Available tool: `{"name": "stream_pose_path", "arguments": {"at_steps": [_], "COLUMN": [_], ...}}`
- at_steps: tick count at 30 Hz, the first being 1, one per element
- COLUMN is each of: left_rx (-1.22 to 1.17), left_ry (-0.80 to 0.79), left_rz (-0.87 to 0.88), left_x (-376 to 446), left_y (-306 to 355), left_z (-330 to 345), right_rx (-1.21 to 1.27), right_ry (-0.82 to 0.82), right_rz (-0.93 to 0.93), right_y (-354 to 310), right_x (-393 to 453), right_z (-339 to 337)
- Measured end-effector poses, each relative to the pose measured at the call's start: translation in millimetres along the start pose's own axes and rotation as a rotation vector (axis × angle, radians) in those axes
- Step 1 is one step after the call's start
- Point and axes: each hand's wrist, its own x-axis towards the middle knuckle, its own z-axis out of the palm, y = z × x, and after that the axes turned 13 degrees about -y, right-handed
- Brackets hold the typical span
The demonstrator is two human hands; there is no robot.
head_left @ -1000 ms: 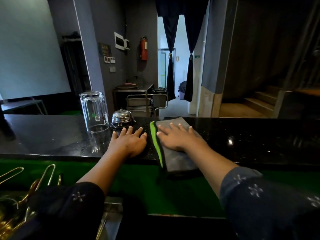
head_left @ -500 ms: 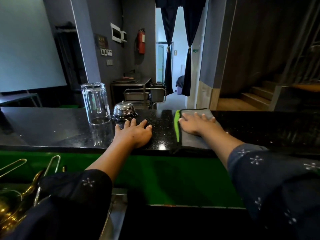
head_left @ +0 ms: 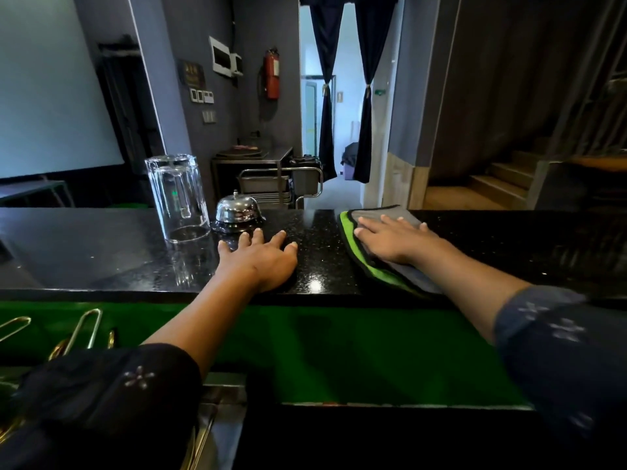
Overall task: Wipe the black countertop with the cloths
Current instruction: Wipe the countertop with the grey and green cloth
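Note:
The black speckled countertop (head_left: 101, 252) runs across the middle of the head view. A grey cloth with a green edge (head_left: 353, 242) lies flat on it, right of centre. My right hand (head_left: 390, 237) presses on the cloth with straight, spread fingers. My left hand (head_left: 261, 257) rests flat on the bare counter, a little left of the cloth and just in front of the bell, and holds nothing.
An upturned clear glass (head_left: 178, 198) and a chrome service bell (head_left: 239, 212) stand on the counter beyond my left hand. Gold bar tools (head_left: 81, 330) lie at the lower left, below the counter's green front (head_left: 339, 351). A steel trolley (head_left: 281, 184) stands behind the counter.
My right hand has slid the cloth to the right and toward the counter's far edge. My left hand has stayed flat near the bell.

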Motion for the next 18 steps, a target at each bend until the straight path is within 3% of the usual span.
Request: {"name": "stream_pose_path", "arguments": {"at_steps": [3,7,12,16,18], "left_rx": [-0.005,0.004,0.184,-0.117,-0.121], "left_ry": [-0.010,-0.013,0.048,-0.031,-0.050], "left_rz": [0.010,-0.005,0.088,0.208,0.194], "left_x": [-4,-9,-17,-22,-15], "left_y": [-1,0,14,28,31], "left_z": [-1,-6,-15,-25,-20], "right_rx": [0.018,-0.017,-0.068,-0.018,-0.026], "right_ry": [0.016,-0.010,-0.031,-0.065,-0.033], "right_rz": [0.037,-0.086,-0.224,-0.037,0.032], "right_y": [-18,-21,39,69,48], "right_x": [2,-45,-89,-52,-28], "right_z": [-1,15,21,0,0]}}
